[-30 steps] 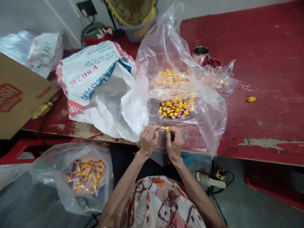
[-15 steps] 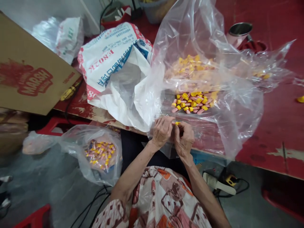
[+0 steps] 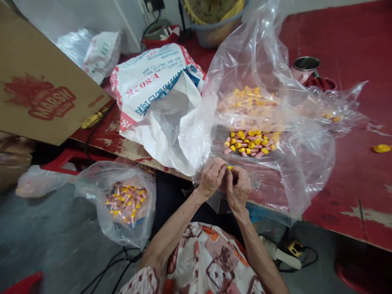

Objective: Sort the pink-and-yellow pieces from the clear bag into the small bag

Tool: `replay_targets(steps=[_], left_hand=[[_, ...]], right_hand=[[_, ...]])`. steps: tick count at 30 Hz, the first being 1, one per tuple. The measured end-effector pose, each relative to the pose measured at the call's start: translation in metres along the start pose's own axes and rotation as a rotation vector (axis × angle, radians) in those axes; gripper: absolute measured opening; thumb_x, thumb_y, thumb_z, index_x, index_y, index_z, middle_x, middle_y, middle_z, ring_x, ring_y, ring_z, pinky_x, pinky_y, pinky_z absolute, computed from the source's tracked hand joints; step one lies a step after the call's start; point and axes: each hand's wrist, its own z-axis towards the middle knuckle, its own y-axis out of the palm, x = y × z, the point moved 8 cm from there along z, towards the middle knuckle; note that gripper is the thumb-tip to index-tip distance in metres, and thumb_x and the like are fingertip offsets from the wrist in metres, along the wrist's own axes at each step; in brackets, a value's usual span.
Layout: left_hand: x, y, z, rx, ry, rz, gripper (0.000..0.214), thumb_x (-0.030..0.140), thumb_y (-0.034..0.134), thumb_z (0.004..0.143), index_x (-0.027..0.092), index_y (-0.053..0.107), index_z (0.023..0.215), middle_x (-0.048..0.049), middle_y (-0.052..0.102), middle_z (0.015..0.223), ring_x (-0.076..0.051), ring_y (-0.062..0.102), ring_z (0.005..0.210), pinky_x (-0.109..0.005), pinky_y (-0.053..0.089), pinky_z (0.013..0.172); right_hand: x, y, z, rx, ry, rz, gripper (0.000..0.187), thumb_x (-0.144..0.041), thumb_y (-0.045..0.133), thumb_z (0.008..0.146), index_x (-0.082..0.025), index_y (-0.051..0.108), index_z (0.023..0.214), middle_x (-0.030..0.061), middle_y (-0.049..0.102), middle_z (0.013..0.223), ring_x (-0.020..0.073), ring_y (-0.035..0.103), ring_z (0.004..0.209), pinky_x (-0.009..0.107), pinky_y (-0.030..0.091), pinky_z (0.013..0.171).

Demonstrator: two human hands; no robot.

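Note:
Over the near edge of the table, my left hand and my right hand are close together with fingers bent in a pinch. Between their fingertips shows a small tube with a yellow cap; most of it is hidden by the fingers. Just beyond them lies a clear plastic bag, its mouth towards me. Inside is a pile of pink speckled tubes with yellow caps, some seen through the plastic film. Beside my left hand is a white printed sack, open and crumpled.
Below the table edge at left, another clear bag holds more yellow-capped tubes. A cardboard box stands at far left. A metal mug, a basin and a loose yellow piece are on the red table. Cables trail on the floor.
The view has tilted slightly, so things on the table sit lower in the picture. Both hands stay together at the small tube, with only slight finger movement.

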Motion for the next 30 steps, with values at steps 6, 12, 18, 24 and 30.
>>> replay_targets(steps=[6,12,18,24,30], left_hand=[[0.013,-0.011,0.003,0.055,0.042,0.032,0.017,0.027,0.047,0.11,0.026,0.064,0.115,-0.0047,0.074,0.104,-0.018,0.074,0.098,-0.031,0.062,0.086],[0.007,-0.01,0.005,0.026,0.036,0.037,0.024,0.012,0.043,0.104,0.024,0.063,0.112,-0.0065,0.073,0.102,-0.02,0.073,0.098,-0.034,0.062,0.088],[-0.001,-0.028,0.0,0.115,-0.065,-0.014,0.021,0.023,0.045,0.107,0.024,0.062,0.12,-0.0079,0.073,0.109,-0.018,0.072,0.101,-0.031,0.06,0.087],[-0.022,-0.015,0.006,-0.01,-0.263,-0.139,0.021,0.038,0.051,0.107,0.024,0.066,0.112,-0.0049,0.077,0.1,-0.018,0.075,0.088,-0.03,0.062,0.075],[-0.02,-0.01,0.016,0.004,-0.359,-0.228,0.038,0.055,0.047,0.109,0.024,0.065,0.121,-0.0073,0.078,0.113,-0.015,0.074,0.082,-0.023,0.058,0.058]], right_hand=[[0.002,-0.005,-0.001,0.033,0.038,0.107,0.04,-0.056,0.049,0.109,-0.022,0.063,0.097,0.007,0.071,0.097,0.0203,0.064,0.083,0.035,0.049,0.077],[-0.002,0.0,-0.001,-0.006,-0.024,-0.013,0.048,-0.061,0.043,0.109,-0.022,0.064,0.094,0.0039,0.069,0.086,0.0194,0.06,0.075,0.035,0.046,0.076],[0.0,-0.004,-0.002,0.049,0.003,0.098,0.037,-0.054,0.049,0.109,-0.022,0.062,0.095,0.0048,0.069,0.092,0.0195,0.061,0.079,0.034,0.049,0.076],[-0.004,-0.002,-0.001,0.05,-0.005,0.044,0.03,-0.045,0.049,0.109,-0.022,0.063,0.096,0.0045,0.068,0.089,0.0201,0.061,0.082,0.034,0.048,0.079],[0.006,-0.024,0.0,0.209,0.09,0.174,0.019,-0.036,0.054,0.108,-0.022,0.061,0.098,0.0054,0.069,0.098,0.0185,0.065,0.09,0.032,0.052,0.081]])
